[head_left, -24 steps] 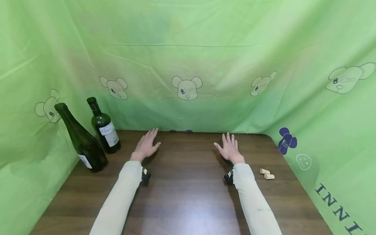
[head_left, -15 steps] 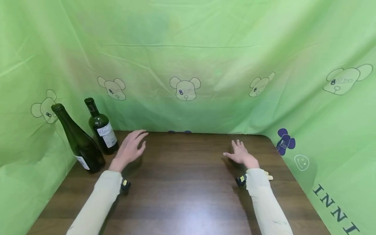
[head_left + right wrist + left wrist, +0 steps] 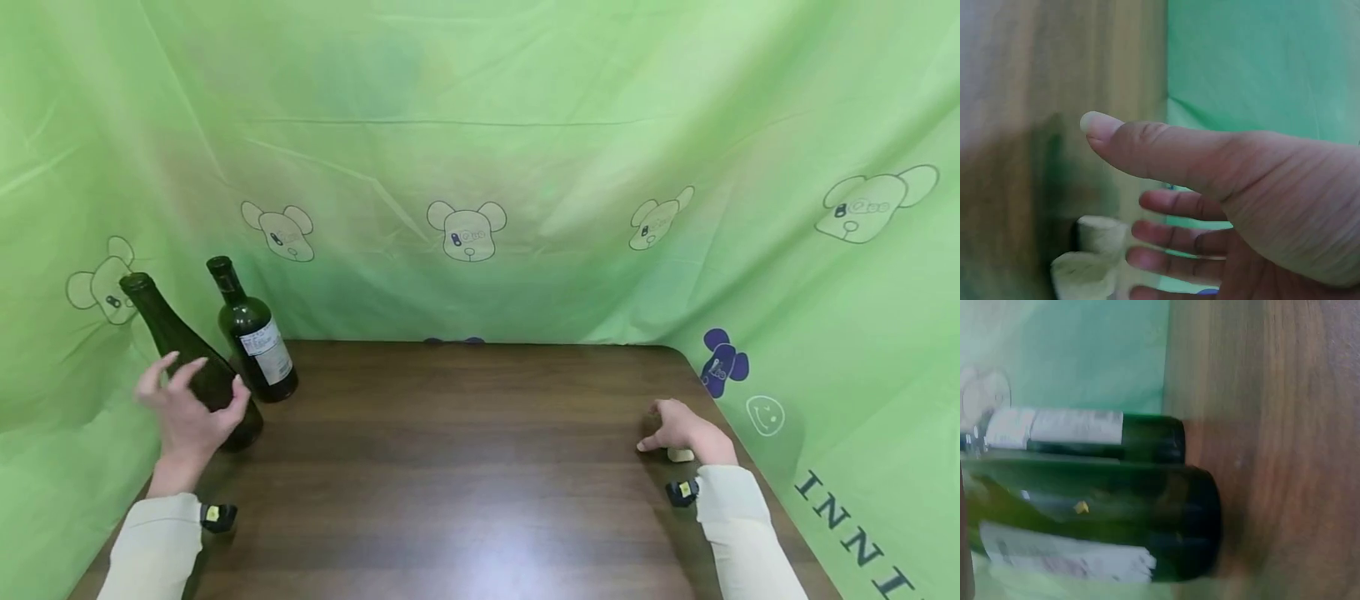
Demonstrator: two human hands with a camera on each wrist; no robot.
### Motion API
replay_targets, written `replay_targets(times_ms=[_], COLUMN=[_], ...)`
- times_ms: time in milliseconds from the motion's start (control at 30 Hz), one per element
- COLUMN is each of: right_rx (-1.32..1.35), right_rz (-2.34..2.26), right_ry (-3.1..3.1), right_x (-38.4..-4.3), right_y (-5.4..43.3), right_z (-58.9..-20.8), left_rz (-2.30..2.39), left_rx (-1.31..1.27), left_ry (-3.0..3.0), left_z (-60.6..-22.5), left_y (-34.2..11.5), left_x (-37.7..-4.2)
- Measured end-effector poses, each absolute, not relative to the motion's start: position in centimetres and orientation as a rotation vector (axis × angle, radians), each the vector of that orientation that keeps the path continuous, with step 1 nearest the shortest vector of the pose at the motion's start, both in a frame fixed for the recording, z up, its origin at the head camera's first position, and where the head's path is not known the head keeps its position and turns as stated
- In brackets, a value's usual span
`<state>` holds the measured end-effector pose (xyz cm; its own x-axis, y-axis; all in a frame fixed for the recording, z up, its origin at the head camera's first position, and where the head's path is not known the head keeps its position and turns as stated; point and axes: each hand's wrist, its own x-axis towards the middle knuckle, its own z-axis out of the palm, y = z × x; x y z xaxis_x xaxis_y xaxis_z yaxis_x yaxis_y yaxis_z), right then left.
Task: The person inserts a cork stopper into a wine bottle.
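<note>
My left hand (image 3: 187,425) is held at the near side of the taller green glass bottle (image 3: 171,329), fingers spread and curved, overlapping its body in the head view. In the left wrist view this bottle (image 3: 1110,494) shows a torn white label. Right beside it stands a shorter dark green wine bottle (image 3: 247,321) with a pale label. On the right side of the table, my right hand (image 3: 686,429) hovers by two corks, with thumb and fingers apart. The right wrist view shows both corks, one cork (image 3: 1102,234) behind the other cork (image 3: 1085,275), just beyond the fingertips.
The brown wooden table (image 3: 465,467) reaches back to a green cloth (image 3: 465,292) printed with bear heads, which also hangs along both sides. Dark camera straps sit at both wrists, below pale sleeves (image 3: 750,525).
Both hands have moved apart from the table's middle and back toward me: the left to the taller bottle, the right to the corks. Bottles and corks stay in place.
</note>
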<state>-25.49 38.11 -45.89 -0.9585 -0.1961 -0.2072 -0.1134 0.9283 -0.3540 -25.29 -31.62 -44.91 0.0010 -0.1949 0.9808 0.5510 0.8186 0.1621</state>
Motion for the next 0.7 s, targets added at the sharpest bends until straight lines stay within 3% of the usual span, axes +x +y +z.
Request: replay_targets(times_ms=[200,433,700], right_rx=[-0.234,-0.29,-0.31], right_rz=[-0.533,-0.554,-0.603], right_ry=[2.814,2.89,2.968], right_x=[-24.7,-24.2,-24.4], right_y=[38.4,39.1,40.2], right_z=[-46.1,-46.4,-47.6], left_rz=[-0.964,-1.267,-1.287], left_rx=[-0.023,0.221,0.237], left_ry=[-1.453,-1.766,-1.771], left_z=[-45.7,-49.6,-49.2], left_y=[-32.5,-35.2,-35.2], left_x=[-24.2,-24.9,-24.4])
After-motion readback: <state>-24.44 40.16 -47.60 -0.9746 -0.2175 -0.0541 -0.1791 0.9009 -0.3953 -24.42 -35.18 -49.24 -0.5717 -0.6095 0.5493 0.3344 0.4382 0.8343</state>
